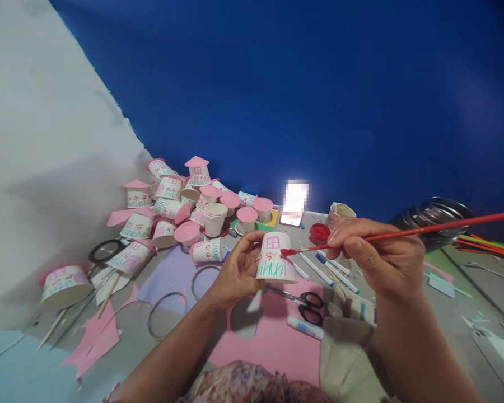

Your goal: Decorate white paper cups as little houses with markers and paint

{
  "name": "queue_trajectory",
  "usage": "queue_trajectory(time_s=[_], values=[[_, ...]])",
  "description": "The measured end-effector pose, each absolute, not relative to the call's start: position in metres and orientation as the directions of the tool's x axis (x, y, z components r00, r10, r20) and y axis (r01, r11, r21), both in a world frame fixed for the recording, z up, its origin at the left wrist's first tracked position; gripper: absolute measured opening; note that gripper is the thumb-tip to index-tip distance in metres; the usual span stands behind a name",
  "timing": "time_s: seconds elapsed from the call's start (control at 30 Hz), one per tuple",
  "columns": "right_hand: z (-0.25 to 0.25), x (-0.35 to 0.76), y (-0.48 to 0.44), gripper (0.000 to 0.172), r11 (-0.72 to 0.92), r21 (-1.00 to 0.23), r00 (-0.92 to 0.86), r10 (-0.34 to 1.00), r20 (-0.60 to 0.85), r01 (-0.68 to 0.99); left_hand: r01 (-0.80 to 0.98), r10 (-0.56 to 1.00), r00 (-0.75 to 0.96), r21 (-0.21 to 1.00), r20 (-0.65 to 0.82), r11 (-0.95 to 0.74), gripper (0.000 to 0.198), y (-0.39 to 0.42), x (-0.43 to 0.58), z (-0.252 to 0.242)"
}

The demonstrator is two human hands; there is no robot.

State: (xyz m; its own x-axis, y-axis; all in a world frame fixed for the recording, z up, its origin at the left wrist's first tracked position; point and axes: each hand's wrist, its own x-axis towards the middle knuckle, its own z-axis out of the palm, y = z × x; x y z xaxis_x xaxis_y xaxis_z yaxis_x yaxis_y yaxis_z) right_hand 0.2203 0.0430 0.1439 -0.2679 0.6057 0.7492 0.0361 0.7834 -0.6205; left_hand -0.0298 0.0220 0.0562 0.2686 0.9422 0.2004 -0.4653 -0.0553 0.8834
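My left hand (241,268) grips a white paper cup (273,260) turned upside down. A purple window, red dabs and green strokes decorate its side. Between the fingertips of my right hand (382,252) is a red-handled paintbrush (437,225). Its red-wet bristles meet the right part of the cup's wall, or lie just in front of it. Behind the brush sits an open pot of red paint (320,234). Below the cup, black-handled scissors (311,308) rest on pink paper (269,352), with a glue stick (305,327) beside them.
To the left are piled several decorated cups with pink paper roofs (197,162). A lit phone (294,204) leans at the back. Several markers (319,268), a grey cloth (348,358), and a dark metal container (434,221) occupy the right. Wire-like rings (167,314) lie at left.
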Motion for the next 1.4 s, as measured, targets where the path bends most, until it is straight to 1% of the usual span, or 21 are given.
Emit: queue_trajectory(time_s=[0.13, 0.37, 0.53, 0.73, 0.9, 1.07, 1.27, 1.4], values=[[0.1437, 0.2192, 0.0445, 0.018, 0.791, -0.611, -0.295, 0.591, 0.751, 0.032, -0.456, 0.941, 0.265, 0.887, 0.209, -0.069, 0.078, 0.0222, -0.0301, 0.0555], [0.1425, 0.2210, 0.0444, 0.017, 0.794, -0.608, -0.270, 0.591, 0.760, 0.026, -0.458, 0.938, 0.273, 0.887, 0.212, -0.067, 0.077, 0.0225, -0.0296, 0.0559], [0.1418, 0.2182, 0.0451, 0.018, 0.783, -0.621, -0.306, 0.594, 0.744, 0.012, -0.448, 0.937, 0.283, 0.892, 0.206, -0.060, 0.077, 0.0223, -0.0302, 0.0552], [0.1435, 0.2172, 0.0439, 0.018, 0.789, -0.614, -0.253, 0.599, 0.760, 0.026, -0.451, 0.932, 0.298, 0.891, 0.206, -0.053, 0.076, 0.0213, -0.0307, 0.0572], [0.1451, 0.2182, 0.0438, 0.020, 0.786, -0.617, -0.313, 0.593, 0.741, 0.028, -0.472, 0.933, 0.304, 0.881, 0.190, -0.026, 0.075, 0.0203, -0.0301, 0.0602], [0.1430, 0.2196, 0.0433, 0.018, 0.795, -0.607, -0.270, 0.587, 0.763, 0.013, -0.458, 0.936, 0.298, 0.888, 0.189, -0.033, 0.076, 0.0198, -0.0302, 0.0591], [0.1445, 0.2203, 0.0440, 0.020, 0.793, -0.609, -0.306, 0.584, 0.751, 0.018, -0.476, 0.933, 0.299, 0.879, 0.199, -0.035, 0.077, 0.0206, -0.0309, 0.0572], [0.1447, 0.2211, 0.0434, 0.019, 0.804, -0.594, -0.270, 0.578, 0.770, 0.026, -0.463, 0.938, 0.291, 0.886, 0.188, -0.034, 0.076, 0.0197, -0.0308, 0.0592]])
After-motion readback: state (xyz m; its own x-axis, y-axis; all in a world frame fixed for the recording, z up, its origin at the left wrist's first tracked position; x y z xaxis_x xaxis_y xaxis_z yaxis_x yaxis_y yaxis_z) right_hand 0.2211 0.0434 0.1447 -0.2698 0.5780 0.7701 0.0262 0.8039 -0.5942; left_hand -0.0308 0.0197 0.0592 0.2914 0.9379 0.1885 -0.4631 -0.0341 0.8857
